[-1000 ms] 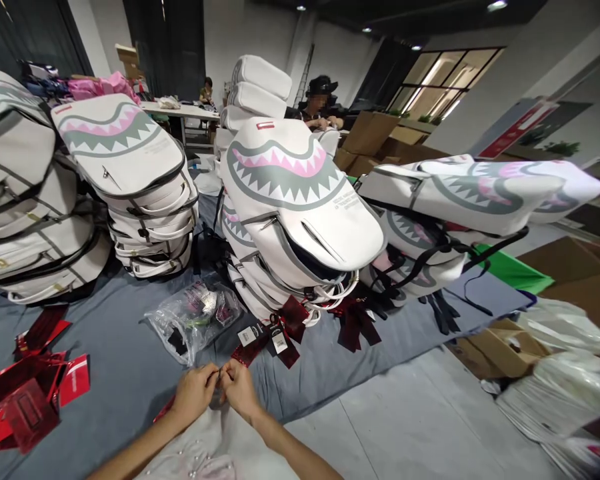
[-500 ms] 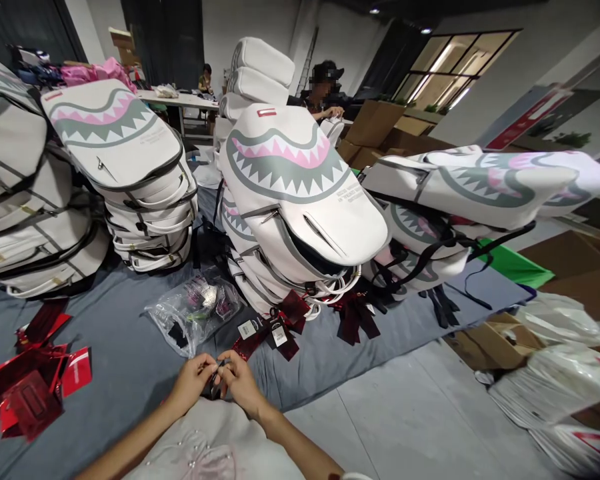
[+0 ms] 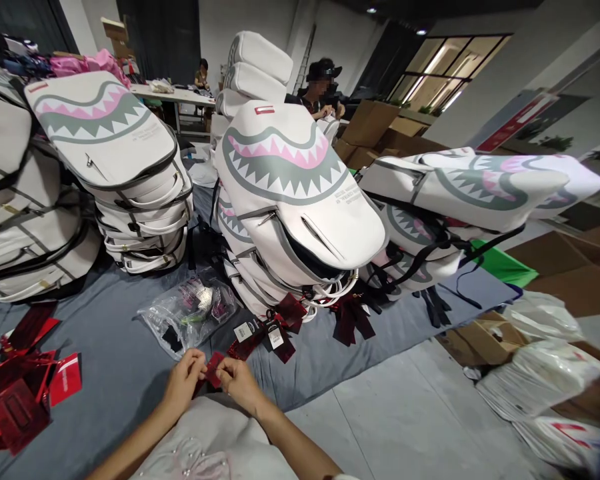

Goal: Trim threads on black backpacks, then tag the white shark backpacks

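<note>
My left hand and my right hand are close together over the near edge of the cloth-covered table. Between them is a small dark red tag, gripped at its right side by my right thumb and fingers. My left fingers are curled in at its other side, where a dark bit shows below. Beyond my hands lie a clear plastic bag with small items in it and several red and black hang tags. A white backpack with a shark-mouth print tops the stack behind them.
More white backpacks are stacked at the left, and others at the right. Red tags lie at the left on the grey cloth. Cardboard boxes and plastic-wrapped packs stand on the right. A person works behind the stacks.
My hands have moved slightly apart. The small dark piece between them has given way to a red tag face in view. The whole view has shifted a little.
</note>
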A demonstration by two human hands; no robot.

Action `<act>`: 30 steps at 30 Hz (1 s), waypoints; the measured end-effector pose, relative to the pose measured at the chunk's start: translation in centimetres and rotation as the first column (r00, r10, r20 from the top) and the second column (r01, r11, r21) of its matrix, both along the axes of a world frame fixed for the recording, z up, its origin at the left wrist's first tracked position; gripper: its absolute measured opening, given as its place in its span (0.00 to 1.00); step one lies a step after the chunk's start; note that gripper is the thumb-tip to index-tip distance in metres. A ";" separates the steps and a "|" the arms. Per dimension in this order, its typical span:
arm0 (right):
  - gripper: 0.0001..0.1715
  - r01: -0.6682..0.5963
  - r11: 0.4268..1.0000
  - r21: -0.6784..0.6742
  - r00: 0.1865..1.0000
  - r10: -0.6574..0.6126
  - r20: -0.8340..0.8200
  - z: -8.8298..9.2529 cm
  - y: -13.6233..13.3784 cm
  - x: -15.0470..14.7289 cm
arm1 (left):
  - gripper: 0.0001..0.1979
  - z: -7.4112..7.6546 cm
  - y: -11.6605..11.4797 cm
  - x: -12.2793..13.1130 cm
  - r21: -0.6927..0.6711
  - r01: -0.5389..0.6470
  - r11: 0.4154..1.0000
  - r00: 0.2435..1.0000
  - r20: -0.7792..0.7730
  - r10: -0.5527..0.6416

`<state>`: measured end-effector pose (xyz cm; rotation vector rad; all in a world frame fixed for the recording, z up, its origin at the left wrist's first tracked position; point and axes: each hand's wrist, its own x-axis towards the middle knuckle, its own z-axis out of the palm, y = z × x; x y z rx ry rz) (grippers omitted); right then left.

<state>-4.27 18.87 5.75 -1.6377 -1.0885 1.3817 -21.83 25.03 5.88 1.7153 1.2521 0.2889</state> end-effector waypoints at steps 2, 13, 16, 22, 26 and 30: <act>0.08 0.049 0.999 -0.005 0.997 -0.049 0.061 -0.3 -0.3 0.2 | 0.14 -1.2 0.0 -0.8 -0.010 0.003 1.000 0.992 -0.128 -0.004; 0.08 0.054 0.998 -0.032 0.965 -0.044 0.259 0.1 -1.5 1.1 | 0.18 -4.9 -1.0 -1.5 0.049 0.196 0.979 0.793 -0.596 -0.129; 0.07 0.046 0.998 -0.038 0.959 -0.033 0.282 -0.1 -1.8 0.9 | 0.20 -5.1 -1.2 -1.6 0.092 0.208 0.974 0.780 -0.616 -0.109; 0.07 0.026 0.999 -0.042 0.954 -0.012 0.300 -0.2 -1.9 1.0 | 0.30 -5.4 -1.6 -1.3 0.123 0.208 0.970 0.769 -0.634 -0.084; 0.07 0.023 0.999 -0.029 0.957 -0.013 0.289 0.1 -1.9 1.3 | 0.25 -4.7 -1.2 -1.1 0.102 0.169 0.980 0.796 -0.600 -0.075; 0.07 0.034 0.999 0.001 0.964 -0.032 0.264 0.5 -2.1 1.4 | 0.18 -3.4 -0.8 -1.4 0.051 0.083 0.995 0.867 -0.496 -0.047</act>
